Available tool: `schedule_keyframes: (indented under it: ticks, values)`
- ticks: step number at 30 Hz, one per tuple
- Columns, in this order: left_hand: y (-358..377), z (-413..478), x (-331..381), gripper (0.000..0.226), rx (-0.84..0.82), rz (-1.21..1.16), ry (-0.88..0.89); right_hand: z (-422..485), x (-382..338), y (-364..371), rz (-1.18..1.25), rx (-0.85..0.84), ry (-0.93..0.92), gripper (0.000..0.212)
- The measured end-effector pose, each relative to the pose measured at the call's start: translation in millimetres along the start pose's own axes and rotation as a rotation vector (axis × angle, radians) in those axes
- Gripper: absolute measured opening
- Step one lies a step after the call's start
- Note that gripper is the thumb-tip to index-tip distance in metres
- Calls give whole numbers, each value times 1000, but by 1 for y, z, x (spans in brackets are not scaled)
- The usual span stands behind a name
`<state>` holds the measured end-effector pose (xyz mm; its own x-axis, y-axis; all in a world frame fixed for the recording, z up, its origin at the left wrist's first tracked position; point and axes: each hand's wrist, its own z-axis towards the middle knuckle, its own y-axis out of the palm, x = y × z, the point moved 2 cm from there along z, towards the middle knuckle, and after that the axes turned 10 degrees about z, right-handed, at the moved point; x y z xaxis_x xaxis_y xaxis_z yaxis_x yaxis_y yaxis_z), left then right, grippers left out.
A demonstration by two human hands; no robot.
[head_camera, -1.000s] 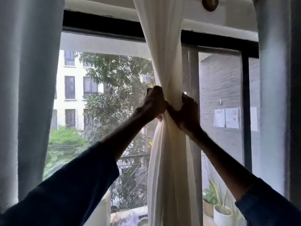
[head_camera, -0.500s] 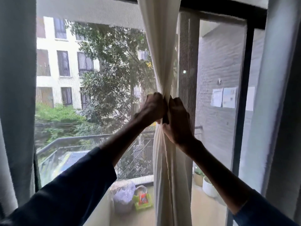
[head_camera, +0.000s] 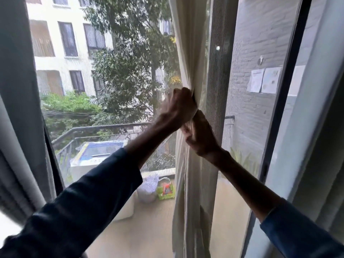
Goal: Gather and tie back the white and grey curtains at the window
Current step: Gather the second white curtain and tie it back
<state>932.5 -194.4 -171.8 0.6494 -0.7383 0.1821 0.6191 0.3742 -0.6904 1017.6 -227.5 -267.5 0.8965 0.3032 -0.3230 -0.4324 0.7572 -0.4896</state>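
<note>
Two arms in dark blue sleeves (head_camera: 80,207) reach up to the middle of the window. The left hand (head_camera: 178,107) is closed tight around the white curtain (head_camera: 189,53), squeezing it into a thin bunch. The right hand (head_camera: 202,138) sits just under it, touching it, fingers curled on the same bunch. The white curtain hangs straight down below both hands. Grey curtains (head_camera: 16,90) hang at each side. Outside are a green tree (head_camera: 130,62) and a pale building (head_camera: 61,43).

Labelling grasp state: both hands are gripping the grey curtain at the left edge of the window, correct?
Not the grey one. In the head view the left hand and right hand are both closed on the white curtain gathered mid-window; the grey curtain at the left edge hangs untouched.
</note>
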Motion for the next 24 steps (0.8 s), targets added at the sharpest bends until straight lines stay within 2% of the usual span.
schedule_keyframes:
  ticks: [2, 7, 10, 12, 17, 20, 24]
  values:
    - [6, -12, -2, 35, 22, 82, 28, -6, 8, 5, 30, -8, -7, 52]
    - [37, -48, -24, 62, -24, 91, 59, -28, 21, 19, 62, -138, -23, 37]
    - [59, -72, -30, 79, -72, 62, 2, -42, 19, 33, 119, -157, 13, 18]
    - [75, -83, -37, 78, -86, -6, -65, -56, 14, 41, 162, -151, 30, 18]
    - [104, -89, -57, 56, -124, -125, -221, -87, 10, 55, 186, -118, 33, 51]
    - [115, -96, -66, 47, -199, -223, -286, -101, 12, 58, 231, -160, -22, 44]
    - [131, -109, -74, 57, -216, -136, -363, -127, 28, 61, 258, -272, -21, 40]
